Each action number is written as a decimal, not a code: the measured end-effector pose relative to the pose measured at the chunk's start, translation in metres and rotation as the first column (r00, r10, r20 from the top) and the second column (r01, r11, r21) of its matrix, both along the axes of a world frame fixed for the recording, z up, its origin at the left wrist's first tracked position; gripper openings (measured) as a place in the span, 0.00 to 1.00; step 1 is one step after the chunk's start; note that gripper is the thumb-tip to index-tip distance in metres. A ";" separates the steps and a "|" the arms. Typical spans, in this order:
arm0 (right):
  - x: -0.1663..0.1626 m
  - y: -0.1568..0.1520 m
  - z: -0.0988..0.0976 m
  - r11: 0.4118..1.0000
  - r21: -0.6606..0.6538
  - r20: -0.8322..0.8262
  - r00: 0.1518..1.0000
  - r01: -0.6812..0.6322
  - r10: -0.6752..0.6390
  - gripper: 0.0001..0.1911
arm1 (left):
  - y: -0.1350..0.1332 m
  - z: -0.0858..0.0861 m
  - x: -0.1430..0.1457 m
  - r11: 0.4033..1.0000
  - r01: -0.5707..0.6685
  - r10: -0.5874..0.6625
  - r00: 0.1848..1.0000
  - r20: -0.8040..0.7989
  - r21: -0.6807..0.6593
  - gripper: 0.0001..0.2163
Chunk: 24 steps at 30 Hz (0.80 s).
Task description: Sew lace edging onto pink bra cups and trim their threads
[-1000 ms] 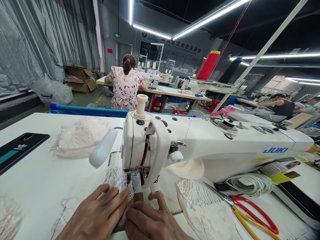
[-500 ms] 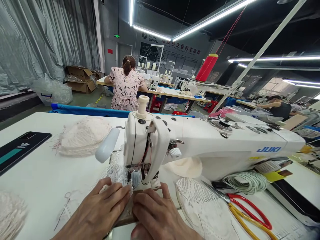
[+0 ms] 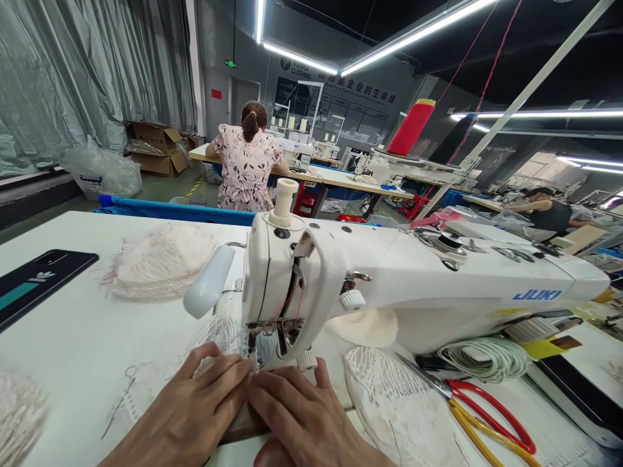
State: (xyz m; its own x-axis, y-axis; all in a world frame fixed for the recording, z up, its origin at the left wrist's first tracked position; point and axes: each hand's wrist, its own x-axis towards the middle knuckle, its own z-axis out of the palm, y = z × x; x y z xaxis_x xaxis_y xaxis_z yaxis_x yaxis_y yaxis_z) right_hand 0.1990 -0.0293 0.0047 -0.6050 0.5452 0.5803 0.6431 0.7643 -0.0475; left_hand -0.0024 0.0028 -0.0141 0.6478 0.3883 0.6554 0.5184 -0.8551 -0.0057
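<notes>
White bench point(image 3: 82, 344) carried sewing machine point(image 3: 423, 272) across its right half. Left side — black phone point(image 3: 48, 279) lay near heap of pale lace pieces point(image 3: 160, 266); fluffy off-white bundle point(image 3: 19, 412) sat closer, cut by picture edge. White lace point(image 3: 226, 327) lay beside needle end. Right side — rounded lace piece point(image 3: 389, 389) lay beside scissors point(image 3: 448, 390) with red and yellow handles, coiled pale cord point(image 3: 484, 360) just beyond.

Has silvery curtains point(image 3: 97, 71) left of the grey door point(image 3: 241, 95), a lettered wall point(image 3: 357, 79) right of it and tube lights point(image 3: 302, 59) above it.
</notes>
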 end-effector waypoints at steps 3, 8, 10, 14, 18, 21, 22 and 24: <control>-0.002 0.001 -0.001 0.999 0.027 -0.032 0.999 -0.025 0.026 0.27 | 0.003 -0.002 0.000 1.000 0.008 -0.008 1.000 0.001 -0.003 0.15; -0.001 0.001 -0.002 0.999 0.042 -0.032 0.999 -0.020 0.022 0.28 | 0.005 -0.004 0.001 1.000 -0.017 0.017 0.998 -0.056 0.003 0.11; 0.000 0.000 -0.002 1.000 0.021 -0.001 1.000 -0.001 0.001 0.29 | 0.004 -0.005 0.001 1.000 -0.016 0.016 1.000 -0.018 -0.009 0.11; 0.000 -0.001 -0.007 0.998 0.052 0.064 0.997 0.031 -0.035 0.31 | 0.003 -0.008 0.000 1.000 -0.011 0.010 1.000 -0.005 -0.020 0.11; -0.001 0.001 -0.013 0.993 0.119 0.028 0.999 0.019 -0.022 0.29 | 0.005 -0.007 -0.001 0.995 0.028 -0.031 0.999 -0.029 -0.092 0.09; 0.000 0.003 -0.013 0.994 0.108 0.045 0.999 -0.012 0.007 0.26 | 0.005 -0.007 0.003 0.989 -0.046 0.053 0.997 0.049 -0.142 0.12; 0.000 0.003 -0.013 0.996 0.083 0.056 0.998 -0.014 0.009 0.25 | 0.004 -0.008 0.004 0.988 -0.069 0.077 0.995 0.058 -0.135 0.12; 0.000 0.001 -0.010 1.000 0.025 0.088 0.996 -0.009 0.007 0.24 | 0.003 -0.011 0.003 0.993 -0.074 0.077 0.996 0.034 -0.089 0.13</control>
